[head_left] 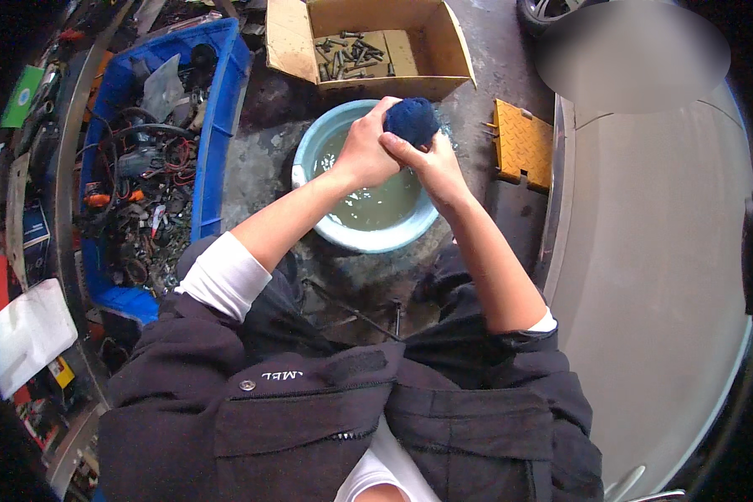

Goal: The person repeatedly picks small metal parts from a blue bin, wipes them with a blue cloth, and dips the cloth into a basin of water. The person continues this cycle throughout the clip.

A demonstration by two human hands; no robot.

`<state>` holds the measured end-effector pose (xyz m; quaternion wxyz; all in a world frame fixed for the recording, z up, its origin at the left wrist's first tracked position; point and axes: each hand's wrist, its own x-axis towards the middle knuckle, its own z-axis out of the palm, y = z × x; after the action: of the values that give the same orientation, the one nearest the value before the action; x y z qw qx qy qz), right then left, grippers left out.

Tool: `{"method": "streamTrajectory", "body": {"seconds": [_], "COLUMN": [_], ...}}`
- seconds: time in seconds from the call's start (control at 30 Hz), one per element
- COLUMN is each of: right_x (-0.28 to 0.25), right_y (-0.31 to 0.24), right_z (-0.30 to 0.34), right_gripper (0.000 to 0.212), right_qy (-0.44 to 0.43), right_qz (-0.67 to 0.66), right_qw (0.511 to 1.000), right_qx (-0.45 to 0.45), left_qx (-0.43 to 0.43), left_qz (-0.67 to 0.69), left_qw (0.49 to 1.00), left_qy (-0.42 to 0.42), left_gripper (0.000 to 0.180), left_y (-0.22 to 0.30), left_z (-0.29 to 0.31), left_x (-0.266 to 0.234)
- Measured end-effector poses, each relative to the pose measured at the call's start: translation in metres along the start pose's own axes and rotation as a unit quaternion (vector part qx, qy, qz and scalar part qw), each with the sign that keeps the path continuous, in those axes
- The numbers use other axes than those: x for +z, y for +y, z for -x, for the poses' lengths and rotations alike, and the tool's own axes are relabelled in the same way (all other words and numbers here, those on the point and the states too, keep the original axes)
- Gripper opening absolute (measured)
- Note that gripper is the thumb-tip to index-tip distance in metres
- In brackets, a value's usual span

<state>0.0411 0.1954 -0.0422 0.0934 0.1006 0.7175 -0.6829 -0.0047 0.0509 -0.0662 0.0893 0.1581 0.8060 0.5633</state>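
Note:
Both hands are closed around a bunched dark blue cloth (pixel 411 121), held above the far right part of a pale blue basin (pixel 364 242). My left hand (pixel 371 144) grips the cloth from its left side. From the right and below, my right hand (pixel 435 170) wraps it, with the thumb pointing across to the left hand. The fingertips are partly hidden by the cloth and by each other. Cloudy, greenish water (pixel 381 205) stands in the basin and glints with reflections. Wet splashes show on the floor by the basin's right rim.
An open cardboard box (pixel 431 84) with several bolts (pixel 356 57) is beyond the basin. At left, a blue crate (pixel 213 142) holds cables and scrap parts. A yellow metal step-like piece (pixel 523 144) lies to the right, beside a pale vehicle panel (pixel 653 251).

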Motion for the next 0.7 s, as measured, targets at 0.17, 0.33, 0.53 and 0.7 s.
{"method": "streamTrajectory", "body": {"seconds": [0.17,0.33,0.53,0.7], "right_x": [0.008,-0.019,-0.028,-0.003], "right_y": [0.03,0.028,0.009,0.009], "right_z": [-0.006,-0.011,-0.025,-0.023], "right_gripper": [0.052,0.063,0.05,0.059], "right_qy": [0.037,0.118,0.052,0.05], "right_qz": [-0.088,0.148,0.025,0.235], "right_qw": [0.994,0.982,0.998,0.969], "right_qx": [0.049,-0.012,0.014,-0.057], "left_qx": [-0.008,-0.024,0.013,-0.027], "left_qz": [0.004,-0.112,-0.239,-0.327], "left_qw": [1.0,0.986,0.926,0.91], "left_qy": [-0.014,-0.125,-0.294,-0.253], "left_gripper": [0.056,0.101,0.095,0.064], "left_y": [-0.012,0.0,-0.016,-0.005], "left_z": [0.005,0.007,-0.01,0.006], "left_x": [0.009,0.001,-0.06,-0.107]}}
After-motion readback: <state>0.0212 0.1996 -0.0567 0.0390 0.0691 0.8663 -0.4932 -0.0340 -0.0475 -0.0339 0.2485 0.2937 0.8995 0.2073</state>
